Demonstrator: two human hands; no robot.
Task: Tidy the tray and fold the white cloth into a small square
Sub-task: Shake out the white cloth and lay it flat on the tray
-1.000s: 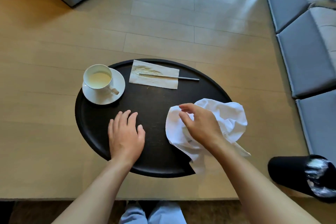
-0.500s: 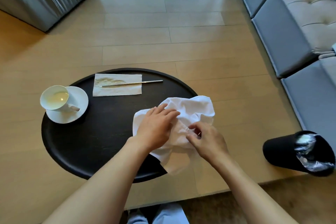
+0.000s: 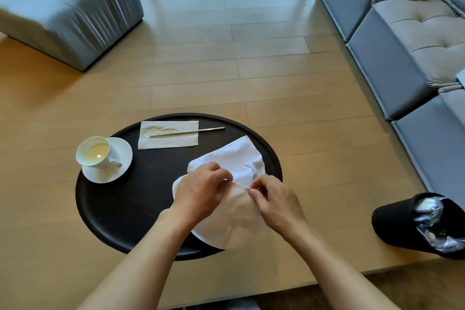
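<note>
White cloth point(image 3: 241, 158) bunched on the right side of the round black tray point(image 3: 120, 211), near edge drooping over the rim toward the body. Left hand point(image 3: 201, 191) and right hand point(image 3: 274, 201) close together above it, fingertips of each pinched shut on one cloth edge. Still crumpled; no fold yet. Risks, as a guess: corners mismatched if edge slips from either pinch; overhanging part dragging the cloth off the tray; a wide spread brushing the straw point(image 3: 187, 131) on the stained napkin point(image 3: 168, 134), or the cup point(image 3: 94, 152) on its saucer point(image 3: 108, 173).
</note>
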